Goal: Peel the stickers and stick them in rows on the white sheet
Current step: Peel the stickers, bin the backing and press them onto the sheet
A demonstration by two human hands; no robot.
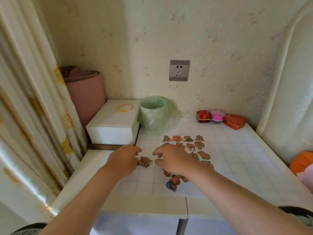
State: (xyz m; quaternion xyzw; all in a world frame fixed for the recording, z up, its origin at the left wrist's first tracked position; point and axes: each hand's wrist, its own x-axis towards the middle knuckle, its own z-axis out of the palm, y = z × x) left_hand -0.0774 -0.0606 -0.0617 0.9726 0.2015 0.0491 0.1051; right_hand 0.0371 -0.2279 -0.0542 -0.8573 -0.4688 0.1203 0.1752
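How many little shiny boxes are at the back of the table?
3, side by side at the back right: a red box on the left, a pink round box in the middle, a red heart-shaped box on the right. None looks hidden.

No legible text anywhere, only blurred red marks on one sticker (191, 147).

We see a bin (153, 114) lined with a green bag, just beside a white box (111, 126) bearing a gold bangle (125, 107). A socket (179, 70) sits on the wall, with three small boxes (217, 114) below.
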